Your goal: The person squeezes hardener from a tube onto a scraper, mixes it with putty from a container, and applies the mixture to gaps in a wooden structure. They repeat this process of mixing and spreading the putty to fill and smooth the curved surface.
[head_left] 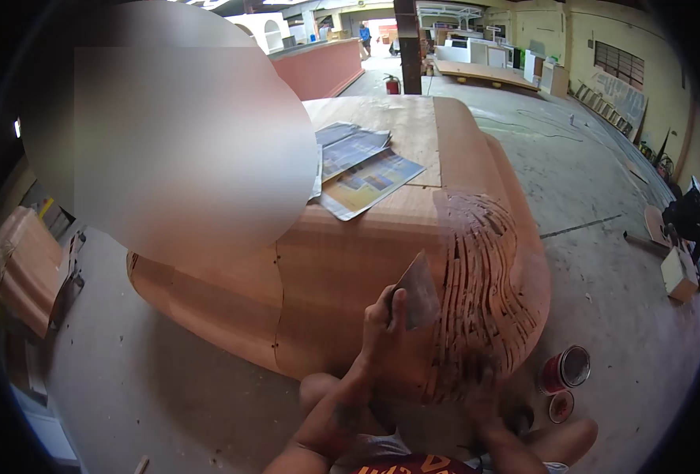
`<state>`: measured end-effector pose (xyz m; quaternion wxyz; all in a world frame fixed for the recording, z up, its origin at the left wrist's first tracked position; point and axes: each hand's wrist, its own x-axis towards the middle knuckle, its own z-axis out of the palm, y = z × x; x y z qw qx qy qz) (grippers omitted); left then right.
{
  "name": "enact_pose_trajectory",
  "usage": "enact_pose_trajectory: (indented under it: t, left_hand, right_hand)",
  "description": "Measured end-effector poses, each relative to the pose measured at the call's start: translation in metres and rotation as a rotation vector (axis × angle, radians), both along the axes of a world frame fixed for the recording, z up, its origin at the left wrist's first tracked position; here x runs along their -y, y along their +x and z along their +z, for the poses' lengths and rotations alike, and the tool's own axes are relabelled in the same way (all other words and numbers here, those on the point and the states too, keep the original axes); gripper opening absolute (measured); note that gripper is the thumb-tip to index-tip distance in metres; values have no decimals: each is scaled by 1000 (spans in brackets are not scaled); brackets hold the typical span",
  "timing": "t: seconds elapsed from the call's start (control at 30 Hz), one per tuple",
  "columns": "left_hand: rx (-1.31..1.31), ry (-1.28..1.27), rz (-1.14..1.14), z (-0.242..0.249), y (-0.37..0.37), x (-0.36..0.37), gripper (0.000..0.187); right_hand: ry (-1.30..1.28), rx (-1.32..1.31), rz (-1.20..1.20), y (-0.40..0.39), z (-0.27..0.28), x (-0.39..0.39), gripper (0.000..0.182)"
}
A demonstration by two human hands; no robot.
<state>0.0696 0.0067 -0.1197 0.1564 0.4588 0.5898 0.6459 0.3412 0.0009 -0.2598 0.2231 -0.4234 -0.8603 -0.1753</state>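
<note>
My left hand (pixel 384 313) is closed around a flat, thin putty scraper (pixel 418 294), held up in front of the large curved wooden body (pixel 350 276). The scraper's pointed corner is upward. My right hand (pixel 484 401) is low at the right, by the bottom of the slotted curved section (pixel 476 292). It is dark and smeared by motion, so its fingers and anything in them cannot be made out. Long wavy dark gaps run between the wood strips of that section. Several newspaper sheets (pixel 373 182) lie on top of the body.
An open paint can (pixel 553 375) stands on the floor at the right, with a round lid (pixel 561 407) beside it. A smaller wooden piece (pixel 28 261) is at the left. Behind are a dark post (pixel 407 47) and a fire extinguisher (pixel 392 84). A blurred patch hides the upper left.
</note>
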Motion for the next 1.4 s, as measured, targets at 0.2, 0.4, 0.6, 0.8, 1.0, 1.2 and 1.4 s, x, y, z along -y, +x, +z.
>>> enact_pose_trajectory:
  t: [0.2,0.4,0.6,0.8,1.0,1.2,1.4]
  left_hand:
    - [-178,78,25,-40,-14,-24,30]
    - [-17,31,38,-22,12,-22,35]
    - [47,32,-34,-25,22,-23,39]
    - [5,-124,-208,-35,35,-18,38]
    - [37,-243,-222,-59,39,-7,32]
    - [187,-411,-64,-57,86,-1,37]
    - [-870,-308,-152,-73,118,6,62]
  right_hand:
    - [-440,-217,328,15,-15,54,57]
    - [-869,-777,398,52,17,40,58]
    - [-1445,-1601,171,75,30,15,48]
    - [-1296,-1483,142,135,62,14,40]
    - [-563,-1986,13,279,135,7,30]
    - [-556,-1421,-539,376,73,-58,31]
    - [-718,-768,-828,400,-55,-163,37]
